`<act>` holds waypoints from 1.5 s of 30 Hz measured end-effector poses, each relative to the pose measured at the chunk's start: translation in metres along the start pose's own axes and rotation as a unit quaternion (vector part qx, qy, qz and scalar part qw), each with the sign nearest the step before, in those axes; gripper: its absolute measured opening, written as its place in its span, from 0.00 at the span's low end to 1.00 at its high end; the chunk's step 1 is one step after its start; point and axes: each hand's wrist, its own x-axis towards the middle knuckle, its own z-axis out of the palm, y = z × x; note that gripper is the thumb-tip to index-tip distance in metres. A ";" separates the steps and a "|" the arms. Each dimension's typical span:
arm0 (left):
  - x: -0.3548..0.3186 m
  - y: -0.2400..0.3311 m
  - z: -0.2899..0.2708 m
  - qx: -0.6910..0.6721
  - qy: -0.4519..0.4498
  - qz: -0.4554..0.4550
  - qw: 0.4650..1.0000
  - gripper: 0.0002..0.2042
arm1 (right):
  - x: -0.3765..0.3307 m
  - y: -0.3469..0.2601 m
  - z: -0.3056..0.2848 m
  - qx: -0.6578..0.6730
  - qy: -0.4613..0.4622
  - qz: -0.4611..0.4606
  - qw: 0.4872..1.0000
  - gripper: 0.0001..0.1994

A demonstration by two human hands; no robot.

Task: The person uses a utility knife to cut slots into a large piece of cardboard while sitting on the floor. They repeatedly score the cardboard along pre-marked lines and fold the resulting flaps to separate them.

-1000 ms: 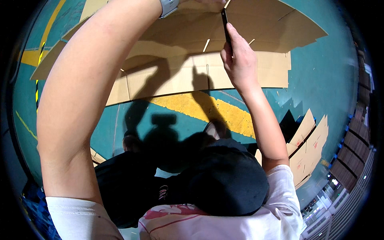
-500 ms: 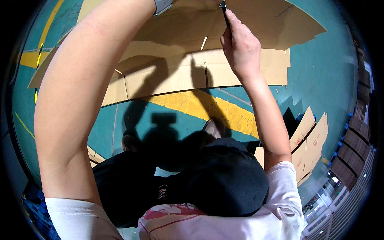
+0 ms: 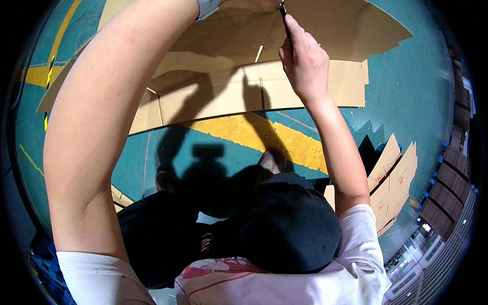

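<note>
My right hand [image 3: 308,63] is closed around a slim black utility knife [image 3: 285,23], the index finger stretched along its handle. The knife's shiny tip points away from me, at the top edge of view, over a large flat brown cardboard sheet [image 3: 218,48]. My left arm reaches up across the left side, with a grey watch band [image 3: 207,7] at the wrist. Only a sliver of my left hand [image 3: 254,3] shows at the top edge, near the knife tip; its fingers cannot be made out. A lighter cardboard flap [image 3: 213,100] with slots lies along the sheet's near side.
Green floor [image 3: 401,84] with a worn yellow stripe [image 3: 229,133] lies under the cardboard. Cut cardboard pieces [image 3: 395,185] stand at my lower right. Dark brown stacks [image 3: 447,190] line the far right. My shoes [image 3: 272,161] are just before the flap.
My right hand and the knife have shifted very slightly left. The cardboard sheet's right end has moved slightly. My left arm is almost unchanged.
</note>
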 end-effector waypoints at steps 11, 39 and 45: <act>0.003 -0.005 0.004 0.029 0.013 0.010 0.999 0.13 | -0.006 -0.003 0.004 -0.001 -0.014 0.017 1.000 0.27; 0.005 0.008 -0.016 0.117 -0.135 0.030 0.983 0.18 | -0.075 -0.047 -0.021 0.167 -0.081 0.081 0.979 0.30; -0.121 -0.110 -0.038 0.024 -0.102 0.001 0.994 0.22 | -0.067 -0.068 -0.015 0.215 -0.103 0.017 0.971 0.31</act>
